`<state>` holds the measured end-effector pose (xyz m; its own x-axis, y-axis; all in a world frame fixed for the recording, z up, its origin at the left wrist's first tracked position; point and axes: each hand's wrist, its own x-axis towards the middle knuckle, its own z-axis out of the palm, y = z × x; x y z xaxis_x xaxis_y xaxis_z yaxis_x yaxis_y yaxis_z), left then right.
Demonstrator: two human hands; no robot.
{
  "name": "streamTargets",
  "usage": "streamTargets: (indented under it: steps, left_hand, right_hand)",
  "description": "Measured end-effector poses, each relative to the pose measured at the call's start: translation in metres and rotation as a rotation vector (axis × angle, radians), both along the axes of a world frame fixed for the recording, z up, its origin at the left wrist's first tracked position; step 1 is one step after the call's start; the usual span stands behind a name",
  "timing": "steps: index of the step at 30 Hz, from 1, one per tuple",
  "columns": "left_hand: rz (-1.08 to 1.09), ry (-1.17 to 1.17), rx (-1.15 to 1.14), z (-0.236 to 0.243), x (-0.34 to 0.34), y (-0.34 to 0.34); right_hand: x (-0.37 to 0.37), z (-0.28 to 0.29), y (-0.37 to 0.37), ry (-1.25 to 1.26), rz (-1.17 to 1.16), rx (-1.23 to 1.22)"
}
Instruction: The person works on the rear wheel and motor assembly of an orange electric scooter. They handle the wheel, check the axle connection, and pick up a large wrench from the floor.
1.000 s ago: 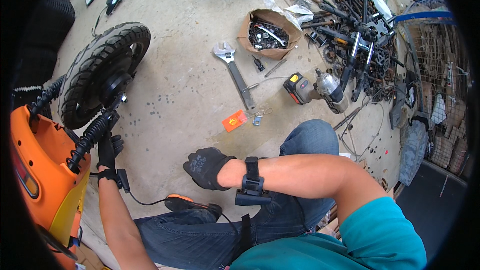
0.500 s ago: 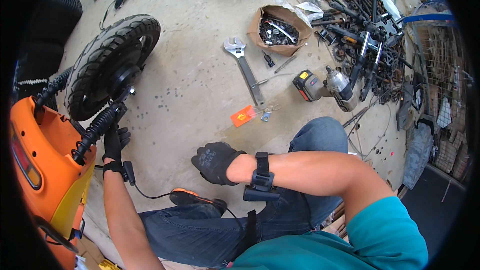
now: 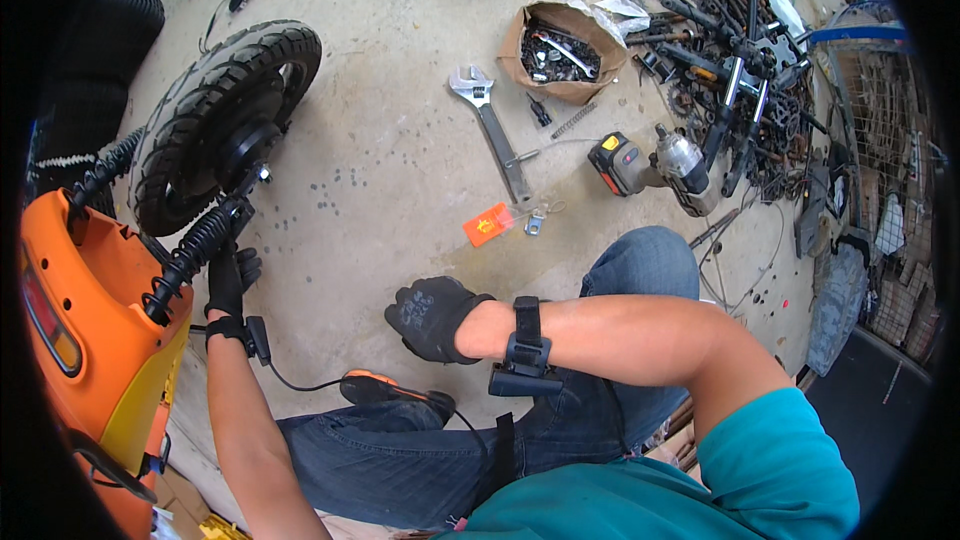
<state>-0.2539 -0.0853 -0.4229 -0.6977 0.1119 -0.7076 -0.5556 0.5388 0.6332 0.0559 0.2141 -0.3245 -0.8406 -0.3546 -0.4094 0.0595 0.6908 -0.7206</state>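
Observation:
My left hand [image 3: 232,278], in a black glove, is at the lower end of a black coil-spring shock absorber [image 3: 196,252] on an orange and yellow vehicle body [image 3: 105,270]. Its fingers curl round there, partly hidden by the spring. Just above stands a wheel [image 3: 225,130] with a knobbly black tyre, and a shiny axle nut [image 3: 264,173] shows at its hub. Over the concrete floor, in front of my knees, my gloved right hand [image 3: 432,320] is closed with its back up. Whatever its fingers may hold is hidden.
An adjustable wrench [image 3: 495,140], a cordless impact wrench [image 3: 655,172] and an orange tag [image 3: 488,225] with a small metal piece lie ahead. Beyond are a paper bag [image 3: 560,90] of hardware and a heap of metal parts [image 3: 730,70]. Stacked tyres [image 3: 100,40] stand at far left.
My right hand has turned and shifted up a little, still closed. My left hand stays at the shock absorber. The tools on the floor have not been moved.

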Motion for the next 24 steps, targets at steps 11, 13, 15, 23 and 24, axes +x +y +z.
streamTargets:
  steps: [11,13,15,23,24]
  left_hand:
    - [0.037,-0.001,0.009,0.000,0.001,0.001]
    - [0.036,0.015,-0.003,0.003,0.002,0.003]
    - [0.030,0.013,-0.015,0.006,0.004,0.006]
    - [0.012,0.026,-0.015,0.015,0.009,0.015]
    - [0.020,0.028,-0.022,0.015,0.010,0.014]
  right_hand:
    - [-0.001,-0.002,0.000,0.001,0.012,0.001]
    - [-0.001,-0.001,0.001,0.001,0.005,0.002]
    - [-0.001,0.000,0.001,0.012,-0.002,0.000]
    - [-0.002,0.002,0.004,-0.010,0.009,-0.003]
    - [-0.002,0.002,0.004,-0.012,0.011,-0.002]
